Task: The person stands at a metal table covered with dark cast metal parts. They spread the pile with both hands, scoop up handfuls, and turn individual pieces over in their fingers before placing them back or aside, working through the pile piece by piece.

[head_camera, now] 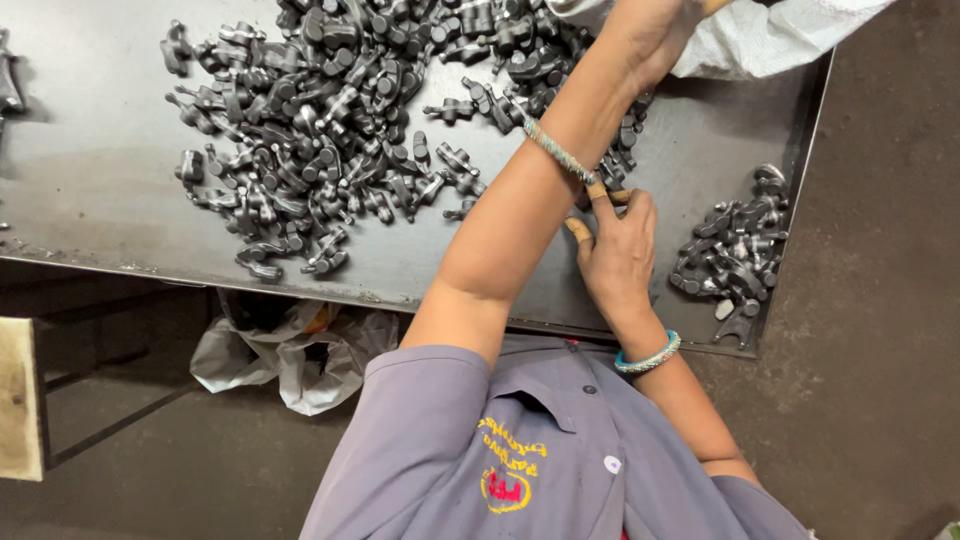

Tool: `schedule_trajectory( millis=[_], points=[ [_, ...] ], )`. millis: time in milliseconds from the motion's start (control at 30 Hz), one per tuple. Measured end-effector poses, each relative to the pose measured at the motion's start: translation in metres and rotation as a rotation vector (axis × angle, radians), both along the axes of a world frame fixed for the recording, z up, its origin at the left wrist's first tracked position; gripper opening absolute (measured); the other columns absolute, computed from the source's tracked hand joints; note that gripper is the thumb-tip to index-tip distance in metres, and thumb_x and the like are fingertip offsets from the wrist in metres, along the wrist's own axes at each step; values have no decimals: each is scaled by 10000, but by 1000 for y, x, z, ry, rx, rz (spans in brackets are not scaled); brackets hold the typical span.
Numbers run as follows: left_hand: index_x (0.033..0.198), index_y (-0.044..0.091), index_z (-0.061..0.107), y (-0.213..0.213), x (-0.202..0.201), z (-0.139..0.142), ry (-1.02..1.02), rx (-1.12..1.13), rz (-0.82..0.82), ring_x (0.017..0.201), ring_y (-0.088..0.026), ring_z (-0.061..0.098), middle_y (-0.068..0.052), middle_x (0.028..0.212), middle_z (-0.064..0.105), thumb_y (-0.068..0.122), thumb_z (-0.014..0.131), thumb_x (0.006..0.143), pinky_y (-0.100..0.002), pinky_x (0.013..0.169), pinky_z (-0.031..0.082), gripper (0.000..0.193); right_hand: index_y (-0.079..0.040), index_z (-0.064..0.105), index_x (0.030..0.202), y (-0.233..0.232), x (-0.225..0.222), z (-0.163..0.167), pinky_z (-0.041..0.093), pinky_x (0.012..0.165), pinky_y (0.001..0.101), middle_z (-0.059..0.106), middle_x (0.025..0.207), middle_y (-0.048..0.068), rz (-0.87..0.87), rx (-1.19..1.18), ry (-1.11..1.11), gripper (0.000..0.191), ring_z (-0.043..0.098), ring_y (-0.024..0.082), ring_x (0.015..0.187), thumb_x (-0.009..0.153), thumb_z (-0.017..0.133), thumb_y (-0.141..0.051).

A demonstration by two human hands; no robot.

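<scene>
A large heap of dark forged metal parts [340, 120] lies spread on a grey steel table [90, 150]. My left arm crosses over it toward the upper right. My left hand [650, 30] is at the top edge beside a white sack [760, 35] and is partly cut off, so its grip is hidden. My right hand [615, 250] rests on the table by the near edge, with tan covers on the fingertips. Its fingers reach under my left forearm toward the edge of the heap. A smaller pile of the same parts [735, 250] lies just right of my right hand.
The table's raised rim [795, 190] runs down the right side, with concrete floor [880, 300] beyond it. Crumpled plastic bags [290, 355] lie on the floor under the near edge. A pale board [20, 395] stands at the far left.
</scene>
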State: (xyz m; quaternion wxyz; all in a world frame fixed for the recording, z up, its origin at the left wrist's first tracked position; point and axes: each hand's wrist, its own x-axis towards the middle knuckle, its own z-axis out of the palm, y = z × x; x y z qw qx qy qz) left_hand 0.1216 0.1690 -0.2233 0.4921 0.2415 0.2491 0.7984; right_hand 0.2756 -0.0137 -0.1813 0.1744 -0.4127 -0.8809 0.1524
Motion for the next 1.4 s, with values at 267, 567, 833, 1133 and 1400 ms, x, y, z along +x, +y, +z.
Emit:
schedule_trajectory(
  millis=[267,567,833,1133,1400],
  points=[
    [1038,183,802,-153,-29,20,1156,-479,329,877,-214,669,-22,1011,713,297,883,765,-355,831,568,307,-113,724,1268,9,22,-6,504,884,428,590,1124,132,82,-6,77,406,561,325,1017,875,799,-49],
    [1370,301,620,-235,-19,31,1540,-707,62,1108,-401,496,-72,1392,512,50,873,558,-569,897,467,888,-45,671,1277,-10,61,11,513,863,396,678,1164,89,116,-207,221,499,600,285,1032,807,837,-24],
    [1450,263,572,-239,-15,5,1500,-616,51,970,-388,545,-94,1182,589,-47,779,634,-452,887,529,897,-52,668,1295,-15,57,-17,545,817,345,698,1129,88,53,-194,161,513,621,263,1000,824,873,-38],
    [1410,178,578,-266,21,3,1289,-555,81,941,-346,597,-108,1038,628,54,859,646,-455,846,514,824,-29,630,1230,8,94,-50,586,791,324,720,1140,115,-110,-1320,1024,318,693,198,962,938,757,-36],
    [1161,42,685,-289,58,-9,902,-567,323,825,-218,672,-80,948,659,245,760,980,-355,727,558,282,33,674,1305,4,83,-32,514,638,279,732,1039,134,-180,-1399,995,303,652,180,789,1034,671,-102]
  ],
)
